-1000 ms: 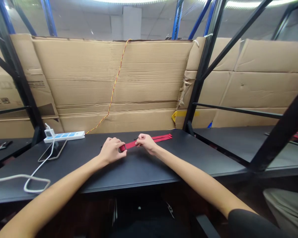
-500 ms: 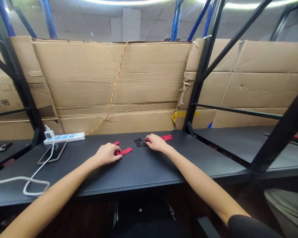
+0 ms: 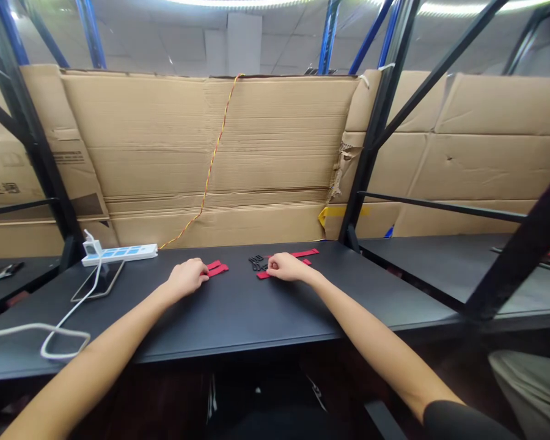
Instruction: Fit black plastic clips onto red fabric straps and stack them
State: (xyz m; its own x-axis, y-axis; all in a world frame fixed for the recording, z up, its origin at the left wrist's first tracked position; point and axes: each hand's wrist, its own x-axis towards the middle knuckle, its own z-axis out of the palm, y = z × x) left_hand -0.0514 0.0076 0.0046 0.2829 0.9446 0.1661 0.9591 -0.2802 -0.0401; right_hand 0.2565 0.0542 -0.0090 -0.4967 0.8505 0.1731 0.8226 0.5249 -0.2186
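Note:
Two short red webbing straps (image 3: 219, 268) lie side by side on the dark tabletop. My left hand (image 3: 186, 278) has its fingers closed on their left end. To the right, my right hand (image 3: 288, 267) is pinched on another red strap (image 3: 263, 275), whose end sticks out left of the fingertips. Beyond that hand a further red strap (image 3: 306, 252) lies flat, partly covered by it. Several small black buckles (image 3: 256, 263) are clustered just left of my right fingertips, some partly hidden.
A white power strip (image 3: 131, 252) with a plugged-in charger stands at the back left. A phone (image 3: 99, 282) lies before it, crossed by a white cable (image 3: 64, 324). Cardboard (image 3: 256, 140) walls the back, and black metal posts (image 3: 371, 134) frame the table (image 3: 238, 324).
My left hand has shifted left, and the straps by it now lie nearly parallel. My right hand has drawn a red strap toward the front left, past the buckles.

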